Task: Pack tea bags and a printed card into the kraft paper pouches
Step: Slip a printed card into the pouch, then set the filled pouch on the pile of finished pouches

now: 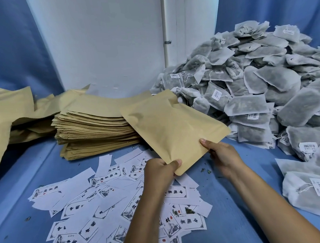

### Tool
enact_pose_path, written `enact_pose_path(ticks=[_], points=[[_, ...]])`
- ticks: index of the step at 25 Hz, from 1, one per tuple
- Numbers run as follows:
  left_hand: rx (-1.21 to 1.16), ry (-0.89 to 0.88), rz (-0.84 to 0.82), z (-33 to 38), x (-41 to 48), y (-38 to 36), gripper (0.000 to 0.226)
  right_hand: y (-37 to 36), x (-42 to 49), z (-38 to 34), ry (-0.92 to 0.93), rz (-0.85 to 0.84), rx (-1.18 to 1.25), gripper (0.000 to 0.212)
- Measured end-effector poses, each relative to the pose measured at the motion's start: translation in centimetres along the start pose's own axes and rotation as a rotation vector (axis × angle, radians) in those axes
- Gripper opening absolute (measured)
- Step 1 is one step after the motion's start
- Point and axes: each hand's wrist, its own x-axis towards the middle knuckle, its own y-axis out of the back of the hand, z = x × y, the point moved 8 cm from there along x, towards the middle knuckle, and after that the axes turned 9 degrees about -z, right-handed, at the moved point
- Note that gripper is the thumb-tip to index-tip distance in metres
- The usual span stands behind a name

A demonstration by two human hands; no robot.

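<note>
Both hands were out over the table (34, 171): left hand (161, 174) and right hand (223, 157) each pinched the near edge of one pouch (172, 129), fingers curled under, thumbs on top. It was tilted up between the pouch stack (94, 131) and the tea bags (268, 84), above the cards (97, 208). Couldn't see inside it.

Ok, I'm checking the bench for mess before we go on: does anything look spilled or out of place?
Yes. Loose green tea crumbs lie on the blue table near the right hand, and more sit on a printed card, as if a bag had leaked.
</note>
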Motion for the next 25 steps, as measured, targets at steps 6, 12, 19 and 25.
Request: enact_pose_path(ticks=[6, 12, 19, 25], points=[[0.068, 0.027, -0.017, -0.4, 0.1, -0.5, 0.039, 3.4, -0.2, -2.4, 0.108, 0.228, -0.01, 0.034], [0.11, 0.084, -0.065, -1.3, 0.4, -0.9, 0.038, 4.6, 0.1, -2.0, 0.094, 0.253, 0.19, 0.008], [-0.273, 0.134, -0.145, -1.4, 0.8, -3.0, 0.017, 5.3, 0.2, -0.7, 0.064, 0.185, 0.0, 0.007], [-0.166, -0.059, -0.209, 3.4, 0.0, -0.7, 0.016, 2.2, -2.4, -3.7, 0.213, 0.288, -0.234, 0.025]])
